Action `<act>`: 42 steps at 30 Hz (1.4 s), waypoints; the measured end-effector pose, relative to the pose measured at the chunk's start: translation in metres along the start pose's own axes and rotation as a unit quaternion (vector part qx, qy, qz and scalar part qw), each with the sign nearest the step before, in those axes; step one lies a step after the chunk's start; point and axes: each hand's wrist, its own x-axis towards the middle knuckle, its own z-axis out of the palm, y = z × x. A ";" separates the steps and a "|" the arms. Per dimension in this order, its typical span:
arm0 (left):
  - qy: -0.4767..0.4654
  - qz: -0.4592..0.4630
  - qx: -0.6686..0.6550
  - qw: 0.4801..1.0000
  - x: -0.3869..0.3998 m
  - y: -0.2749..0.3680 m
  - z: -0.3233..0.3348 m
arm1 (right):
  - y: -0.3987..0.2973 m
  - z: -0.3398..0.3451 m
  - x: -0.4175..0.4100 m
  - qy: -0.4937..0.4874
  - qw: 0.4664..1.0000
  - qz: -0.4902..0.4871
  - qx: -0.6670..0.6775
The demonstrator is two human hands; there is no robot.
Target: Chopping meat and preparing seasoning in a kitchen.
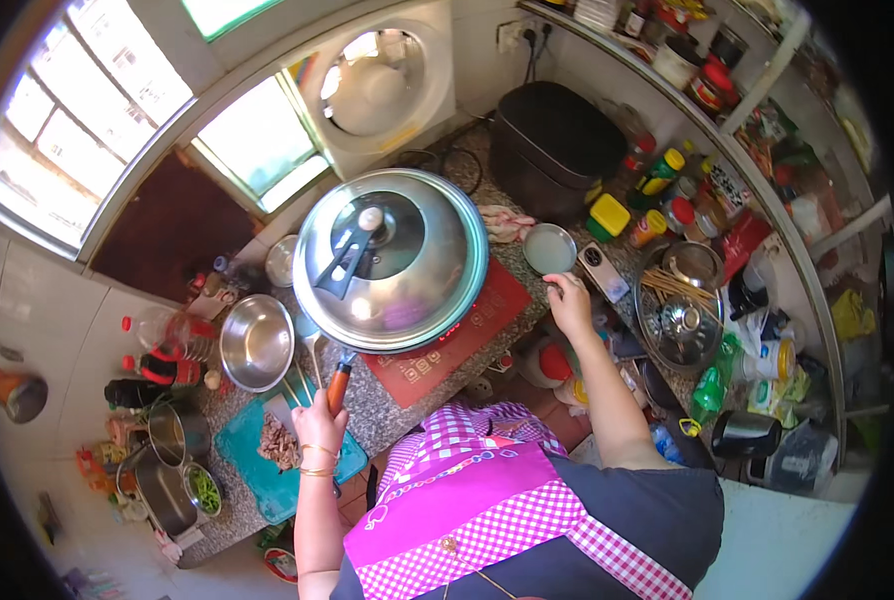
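My left hand is closed around the wooden handle of a pan. A domed steel lid with a glass window covers the pan, which stands on a cooker over a red mat. My right hand is at the near rim of a small bowl of cloudy liquid; whether its fingers grip the rim I cannot tell. Left of my left hand, chopped meat lies on a teal cutting board beside a cleaver blade.
An empty steel bowl stands left of the pan. At the far left is a small bowl of chopped green vegetables. A phone lies right of the liquid, near a glass lid bearing chopsticks. A black bin-shaped container stands behind.
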 end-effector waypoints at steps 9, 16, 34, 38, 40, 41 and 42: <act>0.009 -0.007 0.017 1.000 -0.004 0.009 0.005 | 0.038 0.026 -0.036 -0.066 0.994 0.087 -0.013; 0.023 -0.004 0.033 0.999 -0.001 0.010 0.003 | 0.049 0.016 -0.045 -0.055 0.993 0.102 0.014; -0.018 0.021 -0.018 0.999 -0.007 0.008 -0.015 | 0.019 0.029 -0.044 -0.089 0.992 0.088 -0.007; 0.082 -0.007 -0.042 0.996 -0.016 -0.004 -0.023 | 0.014 0.037 -0.043 -0.087 0.993 0.074 -0.028; 0.097 -0.032 -0.031 0.994 -0.023 -0.018 -0.021 | 0.012 0.040 -0.043 -0.085 0.993 0.073 -0.032; 0.113 -0.054 -0.019 0.992 -0.026 -0.023 -0.020 | 0.013 0.042 -0.044 -0.068 0.994 0.073 -0.035; 0.126 -0.058 -0.023 0.990 -0.030 -0.025 -0.021 | 0.013 0.045 -0.043 -0.053 0.995 0.072 -0.038</act>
